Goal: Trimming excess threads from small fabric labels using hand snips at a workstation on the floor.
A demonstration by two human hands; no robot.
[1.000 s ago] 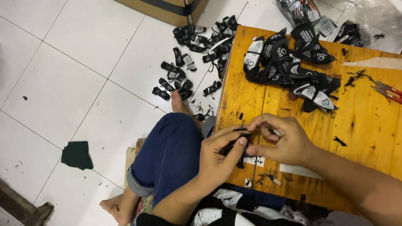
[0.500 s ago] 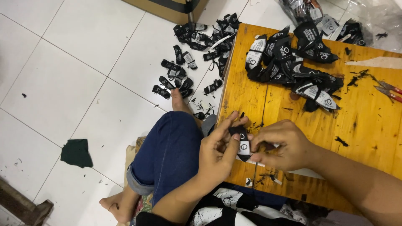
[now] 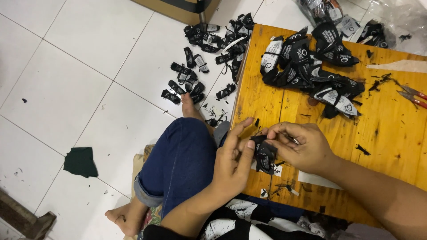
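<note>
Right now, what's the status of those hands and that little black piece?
Left hand and right hand both pinching one black fabric label over the wooden table edge. Label pile farther back, scissors aside. Nothing between.

A low wooden table (image 3: 391, 129) was set on a white tiled floor (image 3: 75, 75). A heap of black labels (image 3: 311, 62), red-handled snips (image 3: 411, 95) and black scraps (image 3: 362, 150) were laid on it. More labels (image 3: 195, 71) and a dark cloth (image 3: 81, 162) were scattered on the floor.
</note>
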